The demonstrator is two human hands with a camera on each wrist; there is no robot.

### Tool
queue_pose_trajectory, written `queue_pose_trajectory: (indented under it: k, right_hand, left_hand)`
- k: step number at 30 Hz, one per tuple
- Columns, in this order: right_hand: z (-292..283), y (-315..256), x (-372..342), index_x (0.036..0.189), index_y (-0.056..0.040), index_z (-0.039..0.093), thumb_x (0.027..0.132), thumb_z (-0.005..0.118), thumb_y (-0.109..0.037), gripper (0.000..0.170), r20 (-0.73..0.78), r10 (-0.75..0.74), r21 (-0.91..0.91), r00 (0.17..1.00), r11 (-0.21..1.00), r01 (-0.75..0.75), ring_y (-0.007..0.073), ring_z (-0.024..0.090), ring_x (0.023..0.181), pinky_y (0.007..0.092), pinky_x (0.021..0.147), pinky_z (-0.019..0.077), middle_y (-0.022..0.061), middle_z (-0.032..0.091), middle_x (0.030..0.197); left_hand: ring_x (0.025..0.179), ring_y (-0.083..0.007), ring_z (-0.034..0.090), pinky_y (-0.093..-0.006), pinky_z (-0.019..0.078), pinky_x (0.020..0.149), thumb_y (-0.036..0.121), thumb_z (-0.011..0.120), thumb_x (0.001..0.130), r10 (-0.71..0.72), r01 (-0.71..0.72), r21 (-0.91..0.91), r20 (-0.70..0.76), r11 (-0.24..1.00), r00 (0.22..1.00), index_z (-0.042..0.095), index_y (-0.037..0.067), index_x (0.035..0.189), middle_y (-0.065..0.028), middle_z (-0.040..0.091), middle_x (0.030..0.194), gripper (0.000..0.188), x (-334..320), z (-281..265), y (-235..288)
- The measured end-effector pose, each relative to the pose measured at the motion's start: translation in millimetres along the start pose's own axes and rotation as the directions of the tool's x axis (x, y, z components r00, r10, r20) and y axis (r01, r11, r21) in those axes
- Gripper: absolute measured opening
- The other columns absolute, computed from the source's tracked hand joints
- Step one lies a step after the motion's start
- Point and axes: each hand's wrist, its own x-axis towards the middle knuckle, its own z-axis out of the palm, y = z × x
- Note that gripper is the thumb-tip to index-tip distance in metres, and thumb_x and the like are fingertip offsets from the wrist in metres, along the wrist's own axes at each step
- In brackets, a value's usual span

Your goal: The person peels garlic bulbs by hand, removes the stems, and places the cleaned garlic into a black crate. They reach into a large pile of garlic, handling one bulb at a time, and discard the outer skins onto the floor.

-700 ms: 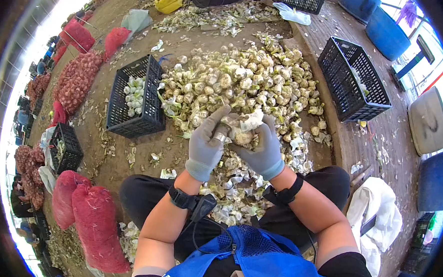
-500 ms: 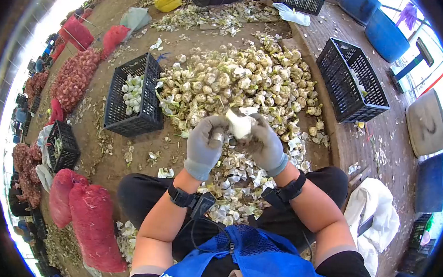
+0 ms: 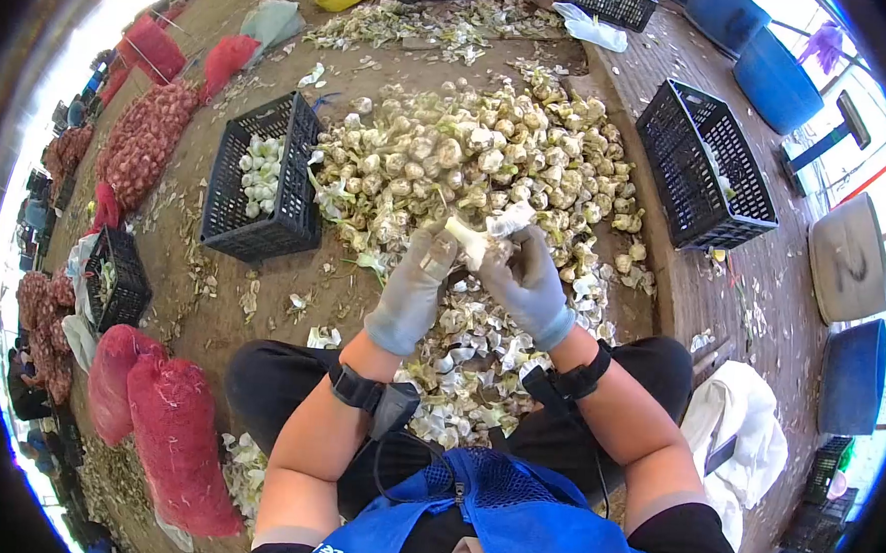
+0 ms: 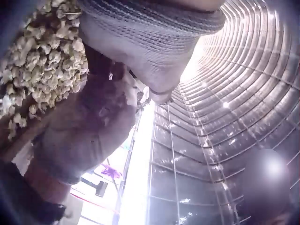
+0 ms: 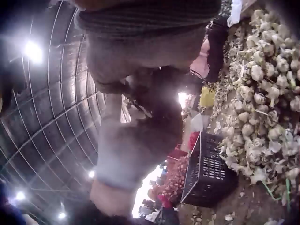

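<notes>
In the head view both hands wear grey gloves and meet over a heap of garlic [image 3: 490,149]. Between them is a white garlic bulb [image 3: 473,246] with its stem pointing up and to the left. The left hand [image 3: 412,287] curls its fingers around the stem side. On the other side, the right hand [image 3: 534,291] pinches the bulb, a loose piece of white skin [image 3: 511,218] standing above its fingers. Both wrist views show the gloved hands close together, dark and blurred, with the bulb mostly hidden.
A black crate [image 3: 265,182] holding white bulbs stands left of the heap, another crate [image 3: 704,170] to the right. Peeled skins [image 3: 468,368] lie between the crossed legs. Red net sacks [image 3: 184,443] are at lower left, a white cloth [image 3: 740,432] at lower right.
Since the earlier frames the bulb has turned and its white stem has come into view. White skin now stands up by the right fingers. The head view has shifted slightly.
</notes>
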Motion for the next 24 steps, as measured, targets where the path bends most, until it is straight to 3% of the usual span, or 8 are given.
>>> queue_pose_trajectory:
  k: [2,5,12,14,18,20,23,24]
  right_hand:
    - [-2,13,1,0.117,0.0022,0.045,0.077,0.068,-0.012,0.049,0.046,-0.175,-0.104,0.983,0.978,0.179,0.0185,0.049,0.103,0.0313,0.094,0.0389,0.0125,0.051,0.109]
    - [-6,26,0,0.116,0.0019,0.047,0.07,0.072,-0.01,0.053,0.09,-0.333,-0.39,0.939,0.855,0.341,0.0252,0.047,0.108,0.0336,0.097,0.0371,0.0159,0.048,0.113]
    - [-10,23,10,0.116,0.0019,0.048,0.069,0.073,-0.011,0.054,0.115,-0.323,-0.468,0.939,0.816,0.338,0.0274,0.047,0.111,0.0341,0.098,0.0362,0.0177,0.046,0.118]
    - [-7,29,9,0.119,0.0016,0.046,0.071,0.071,-0.01,0.055,0.044,-0.247,-0.154,0.968,0.956,0.251,0.0227,0.049,0.109,0.0308,0.095,0.039,0.0161,0.049,0.116]
    - [-3,10,6,0.122,0.0029,0.042,0.075,0.067,-0.011,0.055,0.046,-0.167,-0.077,0.985,0.982,0.17,0.0187,0.054,0.102,0.0285,0.089,0.0434,0.0127,0.055,0.11]
    - [-4,13,8,0.122,0.0036,0.043,0.083,0.059,-0.021,0.048,0.055,0.175,0.428,0.983,0.885,-0.181,0.0179,0.058,0.094,0.0286,0.083,0.0467,0.0109,0.058,0.105]
    - [-16,9,17,0.118,-0.0006,0.046,0.093,0.043,-0.042,0.048,0.176,0.317,0.45,0.932,0.816,-0.362,0.0166,0.061,0.082,0.0289,0.067,0.0511,0.0124,0.059,0.103]
    - [-18,6,19,0.115,-0.0025,0.048,0.095,0.039,-0.047,0.05,0.178,0.45,0.412,0.875,0.773,-0.482,0.0162,0.061,0.079,0.0285,0.062,0.0516,0.0125,0.06,0.101]
  left_hand:
    - [0.104,-0.0113,0.055,-0.0269,0.0457,0.089,0.014,0.058,0.092,-0.002,0.002,-0.128,0.0,0.992,1.0,0.046,0.005,0.129,-0.0038,0.056,0.118,0.04,2,-6,-6]
    - [0.096,-0.0104,0.057,-0.0257,0.0471,0.084,0.017,0.06,0.091,0.11,-0.104,0.281,-0.007,0.954,0.994,0.053,0.002,0.122,-0.0038,0.061,0.11,0.035,-3,8,7]
    - [0.094,-0.0093,0.057,-0.0245,0.0478,0.082,0.013,0.056,0.092,0.145,-0.157,0.401,0.061,0.903,0.988,0.048,0.0,0.129,-0.0034,0.061,0.109,0.04,1,8,21]
    - [0.095,-0.0092,0.056,-0.0243,0.0476,0.083,0.011,0.054,0.093,0.158,-0.183,0.383,0.095,0.906,0.983,0.046,-0.001,0.131,-0.0033,0.061,0.109,0.04,1,9,20]
    - [0.094,-0.0089,0.056,-0.0233,0.0464,0.083,0.003,0.049,0.093,0.348,-0.37,0.602,0.158,0.708,0.924,0.049,-0.002,0.126,-0.003,0.061,0.106,0.034,-3,17,18]
    - [0.093,-0.0085,0.056,-0.023,0.0462,0.082,0.001,0.048,0.092,0.381,-0.388,0.644,0.159,0.659,0.911,0.051,-0.003,0.123,-0.0033,0.061,0.104,0.031,-5,17,16]
    - [0.084,-0.0168,0.062,-0.0271,0.0482,0.077,-0.005,0.049,0.086,0.434,-0.4,0.747,0.166,0.53,0.885,0.057,-0.001,0.107,-0.0098,0.064,0.096,0.023,-5,9,10]
    - [0.088,-0.0146,0.059,-0.0258,0.0469,0.079,-0.005,0.048,0.086,0.449,-0.438,0.843,0.276,0.311,0.85,0.055,-0.002,0.108,-0.0088,0.063,0.096,0.023,-7,12,14]
